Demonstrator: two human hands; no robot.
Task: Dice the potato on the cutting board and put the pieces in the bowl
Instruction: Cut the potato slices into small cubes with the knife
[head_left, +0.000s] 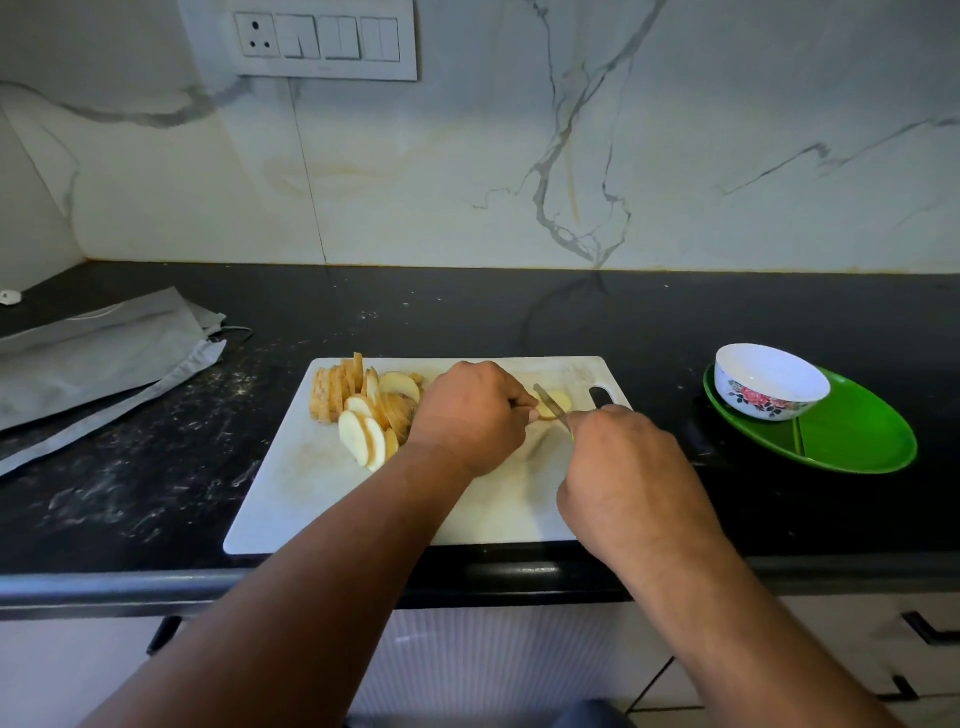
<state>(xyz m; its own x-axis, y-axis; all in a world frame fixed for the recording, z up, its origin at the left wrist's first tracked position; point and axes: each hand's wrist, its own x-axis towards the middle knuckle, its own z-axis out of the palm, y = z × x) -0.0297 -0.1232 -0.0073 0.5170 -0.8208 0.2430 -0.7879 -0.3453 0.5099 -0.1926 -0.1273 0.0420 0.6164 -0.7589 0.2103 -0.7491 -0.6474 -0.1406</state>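
A white cutting board (311, 499) lies on the black counter. Several potato slices (369, 410) lie fanned out on its far left part. My left hand (470, 415) sits in the board's middle, its fingertips pinching a small potato piece (556, 401). My right hand (623, 483) grips a knife (550, 404) with a yellow-green handle, the blade angled across that piece. A white bowl (769, 382) with a red flower pattern stands to the right of the board; I see nothing inside it.
The bowl stands on a green divided plate (852, 436) at the right. A grey cloth (98, 358) lies on the counter at the left. A marble wall with a switch panel (324, 39) rises behind. The counter's front edge (104, 584) runs below the board.
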